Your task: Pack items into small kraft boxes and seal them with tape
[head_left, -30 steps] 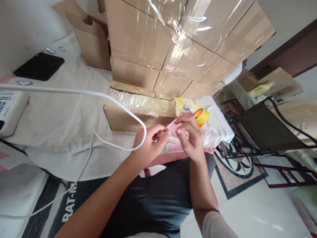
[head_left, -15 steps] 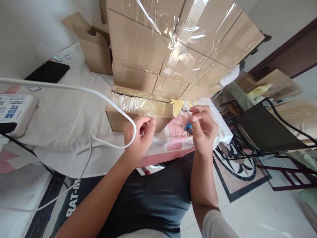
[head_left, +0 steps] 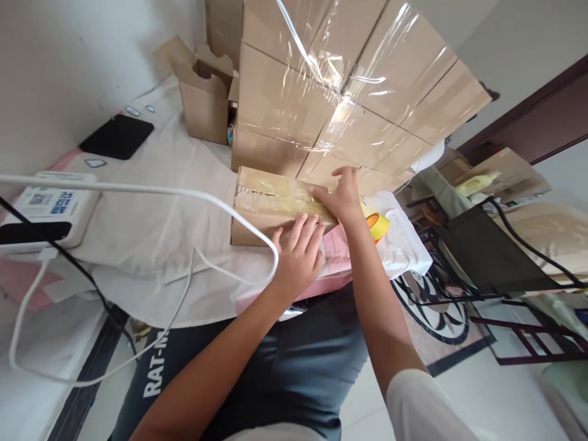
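A small cardboard box lies on the cloth-covered table, in front of a stack of larger cartons. Yellowish packing tape runs along its top, with a torn patch near the left end. My left hand is open, its fingers stretched out against the box's front side. Over the right end of the top is my right hand, thumb and fingers apart, the thumb on the tape. A yellow tape roll with an orange inner ring is just right of my right forearm, which partly hides it.
Cartons under clear film rise behind the small box. To their left are an opened carton and a black flat object. A white cable loops past my left hand from a white device. A dark chair stands at right.
My right hand has come from beside the box onto its right end. My left hand has opened from a closed grip on the front edge. The lifted top strip now lies flatter.
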Demonstrator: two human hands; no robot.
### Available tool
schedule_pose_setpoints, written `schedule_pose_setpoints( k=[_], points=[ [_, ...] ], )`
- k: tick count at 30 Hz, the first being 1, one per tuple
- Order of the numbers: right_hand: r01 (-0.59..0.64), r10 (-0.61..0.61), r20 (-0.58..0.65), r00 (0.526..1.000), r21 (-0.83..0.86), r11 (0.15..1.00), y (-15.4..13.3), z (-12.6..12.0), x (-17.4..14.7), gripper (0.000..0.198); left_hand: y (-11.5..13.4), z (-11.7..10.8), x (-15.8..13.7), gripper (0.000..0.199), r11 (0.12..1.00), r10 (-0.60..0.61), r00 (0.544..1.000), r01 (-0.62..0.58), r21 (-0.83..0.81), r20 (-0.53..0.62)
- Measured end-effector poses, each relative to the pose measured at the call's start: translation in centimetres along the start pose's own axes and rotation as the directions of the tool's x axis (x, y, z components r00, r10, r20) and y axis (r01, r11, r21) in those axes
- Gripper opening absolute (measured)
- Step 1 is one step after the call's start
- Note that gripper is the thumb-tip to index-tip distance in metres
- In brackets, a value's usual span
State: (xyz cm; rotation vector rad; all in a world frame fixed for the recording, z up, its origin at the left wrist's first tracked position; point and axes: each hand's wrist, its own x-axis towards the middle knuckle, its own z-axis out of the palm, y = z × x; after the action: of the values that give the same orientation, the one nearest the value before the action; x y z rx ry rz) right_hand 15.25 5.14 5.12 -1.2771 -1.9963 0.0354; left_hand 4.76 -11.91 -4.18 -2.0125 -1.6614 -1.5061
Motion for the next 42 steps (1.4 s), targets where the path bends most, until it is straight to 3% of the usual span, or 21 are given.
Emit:
schedule_pose_setpoints(
  k=[3,5,7,9,11,15,17,20,23,25,28,31,38,42],
  points=[
    [-0.218,0.167,-0.226,0.96,-0.224,0.95,4.7,-1.4,1.3,0.027,-0.1,0.0,-0.5,0.05,1.0,0.006,1.0,-0.006,-0.017,-0.015],
    [-0.361,0.308,-0.196,0.931,-0.385,0.849,7.9,-3.1,1.4,0.033,0.0,-0.1,-0.9,0.048,0.999,0.006,1.0,-0.007,-0.032,-0.019],
    [-0.421,0.456,-0.081,0.886,-0.549,0.722,10.7,-5.1,0.9,0.039,0.2,0.1,-1.4,0.041,0.999,0.009,0.999,-0.01,-0.036,-0.03],
    [-0.388,0.538,0.036,0.842,-0.651,0.652,12.6,-6.8,0.2,0.04,0.4,0.7,-2.1,0.032,1.0,0.025,0.999,-0.026,-0.018,-0.046],
    [-0.332,0.563,0.134,0.816,-0.688,0.645,13.6,-7.8,-0.1,0.037,0.6,1.3,-2.7,0.027,0.999,0.043,0.996,-0.042,0.006,-0.074],
    [-0.202,0.614,0.27,0.741,-0.783,0.588,13.9,-6.9,1.5,0.034,0.5,2.6,-3.6,0.018,0.978,0.165,0.974,-0.181,-0.099,-0.155],
    [-0.136,0.635,0.324,0.702,-0.814,0.565,13.6,-5.4,2.7,0.035,0.2,3.4,-4.2,0.014,0.924,0.303,0.95,-0.314,-0.219,-0.082],
    [-0.048,0.64,0.41,0.65,-0.818,0.573,12.9,-3.0,3.6,0.042,-0.3,5.2,-5.7,0.014,0.857,0.463,0.866,-0.384,-0.344,0.187],
    [-0.008,0.619,0.417,0.665,-0.825,0.565,12.4,-1.8,3.4,0.046,-0.9,7.3,-7.5,0.013,0.856,0.496,0.79,-0.375,-0.356,0.36],
    [0.009,0.598,0.413,0.687,-0.828,0.561,12.3,-1.6,3.0,0.046,-1.3,8.5,-8.4,0.013,0.851,0.51,0.764,-0.382,-0.36,0.394],
    [0.042,0.599,0.456,0.658,-0.817,0.576,12.5,-1.4,2.4,0.041,-1.5,9.5,-9.0,0.01,0.841,0.53,0.736,-0.39,-0.376,0.422],
    [0.046,0.605,0.478,0.637,-0.807,0.589,12.6,-1.3,2.1,0.038,-1.5,9.9,-9.1,0.009,0.841,0.531,0.718,-0.382,-0.383,0.45],
    [-0.018,0.491,0.408,0.77,-0.755,0.655,11.0,-3.6,2.9,0.039,-1.3,10.1,-9.3,0.011,0.841,0.529,0.698,-0.357,-0.406,0.482],
    [-0.119,0.525,0.423,0.739,-0.685,0.719,11.1,-3.3,2.5,0.034,-1.4,10.2,-9.4,0.009,0.836,0.535,0.691,-0.35,-0.423,0.487]
  ],
)
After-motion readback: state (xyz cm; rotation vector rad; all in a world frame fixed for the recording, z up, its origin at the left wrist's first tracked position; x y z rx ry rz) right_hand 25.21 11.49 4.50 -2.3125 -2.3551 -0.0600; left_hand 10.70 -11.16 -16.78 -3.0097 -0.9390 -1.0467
